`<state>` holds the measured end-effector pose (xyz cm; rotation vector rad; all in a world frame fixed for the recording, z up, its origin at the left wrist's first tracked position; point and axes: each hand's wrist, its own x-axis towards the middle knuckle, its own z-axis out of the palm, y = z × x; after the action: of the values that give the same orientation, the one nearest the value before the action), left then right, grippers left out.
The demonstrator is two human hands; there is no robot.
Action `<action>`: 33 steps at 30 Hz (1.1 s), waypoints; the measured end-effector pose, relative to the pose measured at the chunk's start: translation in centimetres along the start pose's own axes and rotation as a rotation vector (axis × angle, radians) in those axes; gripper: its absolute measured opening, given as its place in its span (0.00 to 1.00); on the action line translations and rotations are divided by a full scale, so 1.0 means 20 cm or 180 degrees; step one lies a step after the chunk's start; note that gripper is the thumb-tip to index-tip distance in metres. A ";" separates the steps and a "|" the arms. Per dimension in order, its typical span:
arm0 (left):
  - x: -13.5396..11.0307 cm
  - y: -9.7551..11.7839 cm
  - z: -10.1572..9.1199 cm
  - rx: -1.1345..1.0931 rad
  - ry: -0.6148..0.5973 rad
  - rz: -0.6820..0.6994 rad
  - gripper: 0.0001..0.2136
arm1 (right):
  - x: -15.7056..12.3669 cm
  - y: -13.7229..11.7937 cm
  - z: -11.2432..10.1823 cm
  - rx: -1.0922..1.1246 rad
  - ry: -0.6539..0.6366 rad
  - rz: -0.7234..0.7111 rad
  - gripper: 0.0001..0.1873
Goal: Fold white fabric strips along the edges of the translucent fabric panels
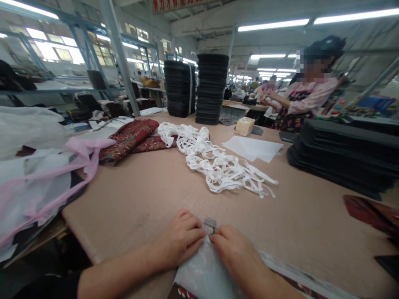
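My left hand (pixel 181 238) and my right hand (pixel 235 249) rest side by side at the near edge of the brown table (pixel 149 199). Both have their fingers curled and pinched on the top of a clear plastic bag (pixel 205 272) that lies under my wrists. A small clear hook or clip (pixel 210 225) sticks up between my fingertips at the bag's top edge. Dark red patterned cloth shows through the bag at the bottom of the view.
A heap of white ribbon loops (pixel 215 160) lies mid-table, red patterned cloth (pixel 132 139) to its left, white paper (pixel 252 148) to its right. Black stacks (pixel 212 89) stand at the back and a black pile (pixel 346 153) at right. A person in pink (pixel 302 101) works at far right.
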<state>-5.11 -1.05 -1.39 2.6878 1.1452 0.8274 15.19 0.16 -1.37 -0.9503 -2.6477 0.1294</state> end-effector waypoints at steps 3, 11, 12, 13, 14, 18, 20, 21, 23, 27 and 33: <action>0.00 -0.01 0.01 -0.0122 -0.0044 -0.0083 0.07 | -0.01 -0.01 0.01 -0.0652 0.0200 -0.0902 0.07; 0.01 -0.01 0.01 -0.0209 0.0079 -0.0166 0.07 | -0.02 0.01 -0.01 -0.0434 -0.0009 -0.0826 0.09; 0.01 -0.01 0.01 -0.0215 0.0078 -0.0167 0.07 | -0.01 0.00 0.00 -0.0456 0.0021 -0.0830 0.09; 0.01 -0.01 0.01 -0.0230 0.0078 -0.0167 0.08 | 0.00 0.00 0.00 -0.0491 0.0029 -0.0860 0.09; 0.01 -0.01 0.01 -0.0252 0.0072 -0.0176 0.08 | 0.00 0.00 0.00 -0.0487 -0.0007 -0.0842 0.09; 0.01 -0.01 0.01 -0.0318 0.0085 -0.0255 0.08 | 0.06 0.00 -0.04 0.0129 -0.0539 0.0088 0.09; 0.00 -0.02 0.02 -0.0305 0.0111 -0.0269 0.07 | 0.08 0.00 -0.07 0.0358 -0.0741 0.0662 0.06; 0.00 -0.03 0.02 -0.0290 0.0140 -0.0263 0.07 | 0.09 0.01 -0.09 0.0409 -0.0803 0.0875 0.05; -0.01 -0.04 0.02 -0.0248 0.0244 -0.0230 0.08 | 0.10 0.01 -0.12 0.0515 -0.0864 0.1093 0.05; -0.01 -0.03 0.03 -0.0269 0.0420 -0.0142 0.04 | 0.10 0.02 -0.14 0.1231 -0.0789 0.1012 0.06; 0.00 -0.02 0.04 -0.0496 0.0330 -0.0719 0.09 | 0.10 0.08 -0.06 0.1305 -0.0430 0.0211 0.10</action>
<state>-4.89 -0.59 -2.26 2.3624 1.3169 0.9816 15.14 2.56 -0.01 -0.9120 -2.5582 0.7435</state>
